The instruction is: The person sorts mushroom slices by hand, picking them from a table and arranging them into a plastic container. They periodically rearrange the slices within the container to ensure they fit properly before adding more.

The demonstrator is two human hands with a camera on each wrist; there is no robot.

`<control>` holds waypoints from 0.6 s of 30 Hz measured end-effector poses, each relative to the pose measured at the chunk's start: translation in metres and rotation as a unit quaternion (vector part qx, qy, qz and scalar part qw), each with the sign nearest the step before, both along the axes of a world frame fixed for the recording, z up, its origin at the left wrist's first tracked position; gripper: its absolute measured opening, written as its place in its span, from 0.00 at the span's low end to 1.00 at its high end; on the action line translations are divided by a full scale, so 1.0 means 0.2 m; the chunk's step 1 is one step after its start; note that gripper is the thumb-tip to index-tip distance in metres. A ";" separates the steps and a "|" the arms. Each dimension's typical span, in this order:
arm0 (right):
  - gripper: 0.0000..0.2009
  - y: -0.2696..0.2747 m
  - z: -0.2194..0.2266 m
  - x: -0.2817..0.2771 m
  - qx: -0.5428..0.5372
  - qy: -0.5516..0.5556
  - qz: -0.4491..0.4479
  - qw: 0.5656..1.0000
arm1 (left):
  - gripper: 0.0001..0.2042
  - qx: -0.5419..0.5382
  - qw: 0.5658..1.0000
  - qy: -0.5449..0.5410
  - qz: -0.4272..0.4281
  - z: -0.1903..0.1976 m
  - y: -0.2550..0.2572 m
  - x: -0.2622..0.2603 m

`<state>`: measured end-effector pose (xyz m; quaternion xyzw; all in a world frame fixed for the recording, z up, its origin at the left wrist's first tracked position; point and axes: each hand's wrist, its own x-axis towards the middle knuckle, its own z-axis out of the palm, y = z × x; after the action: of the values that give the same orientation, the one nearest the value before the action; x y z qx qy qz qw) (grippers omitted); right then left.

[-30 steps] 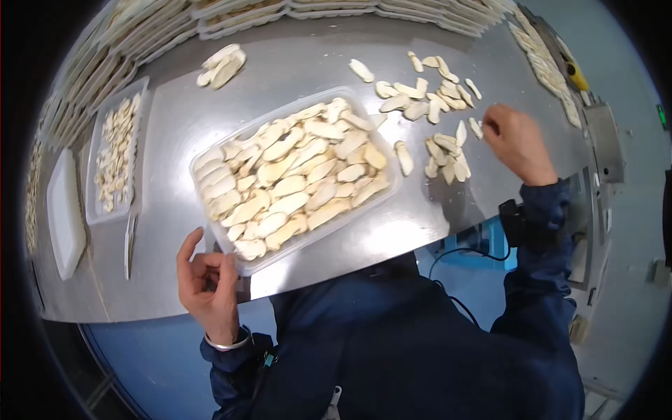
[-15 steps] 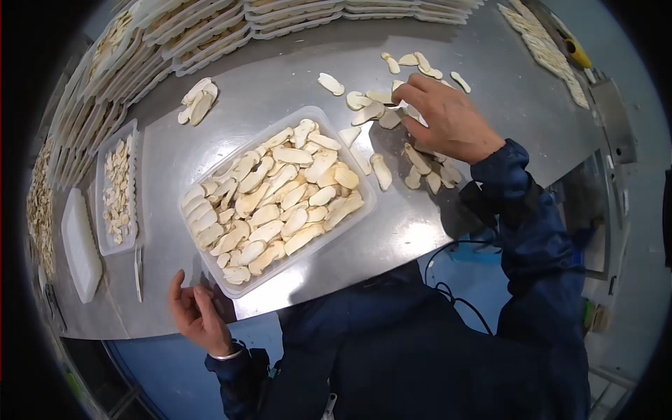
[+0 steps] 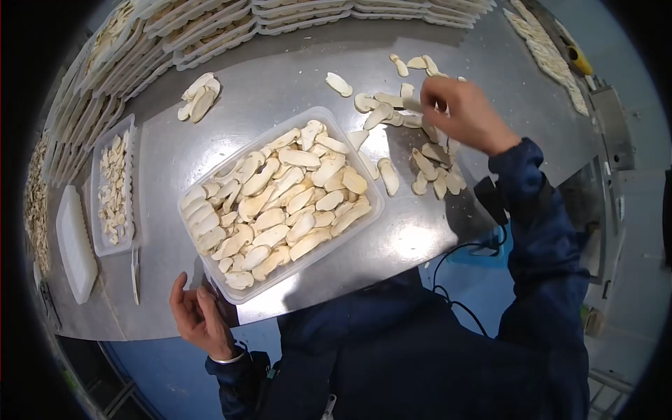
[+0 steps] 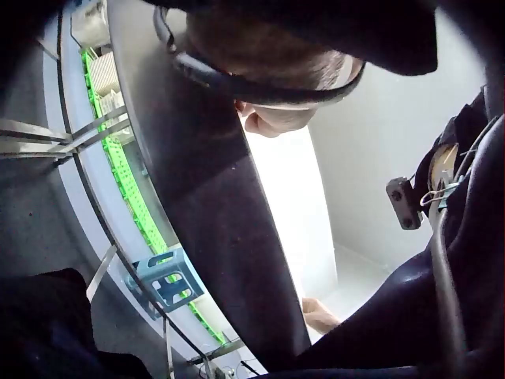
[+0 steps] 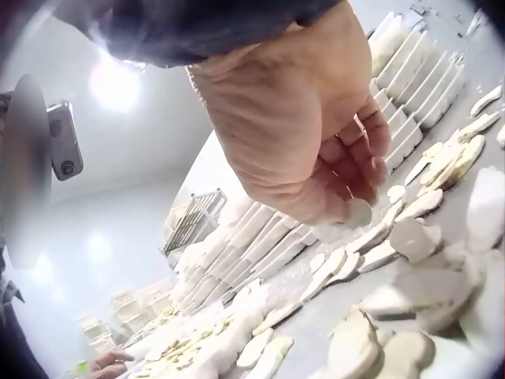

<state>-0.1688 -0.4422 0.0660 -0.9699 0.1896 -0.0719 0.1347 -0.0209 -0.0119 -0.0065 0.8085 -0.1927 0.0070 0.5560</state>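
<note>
Many slices [image 3: 379,115] | right hand [image 3: 467,115] shifted rightward above, hold unclear | left hand [image 3: 201,318] loosely curled

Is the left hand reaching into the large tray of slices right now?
No: the head view shows the left hand outside the large tray, near its corner by the table's front edge.

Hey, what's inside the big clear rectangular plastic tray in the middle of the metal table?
The clear rectangular plastic tray holds flat, cream-coloured slices, apparently mushroom, overlapping across it. Its floor, and whatever lies under the top slices, is covered from view.
</note>
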 end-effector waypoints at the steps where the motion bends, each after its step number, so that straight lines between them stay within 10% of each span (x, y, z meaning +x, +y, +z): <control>1: 0.06 -0.02 0.02 0.02 0.021 0.000 -0.041 0.999 | 0.16 0.000 1.000 0.005 -0.003 0.00 0.00 0.00; 6: 0.13 -0.02 -0.01 0.16 -0.052 -0.107 -0.020 0.993 | 0.17 -0.014 1.000 -0.009 -0.008 -0.01 0.01 0.01; 9: 0.15 0.07 -0.06 0.14 -0.071 -0.078 0.141 0.984 | 0.17 -0.020 1.000 -0.008 -0.010 -0.02 0.01 0.01; 18: 0.08 0.14 -0.12 0.17 -0.119 -0.007 0.132 0.984 | 0.17 -0.015 1.000 -0.018 -0.011 -0.03 0.02 0.01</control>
<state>-0.1356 -0.4149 0.0422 -0.9949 0.0495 -0.0828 0.0283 -0.0179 -0.0085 -0.0117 0.7974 -0.2116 0.0179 0.5649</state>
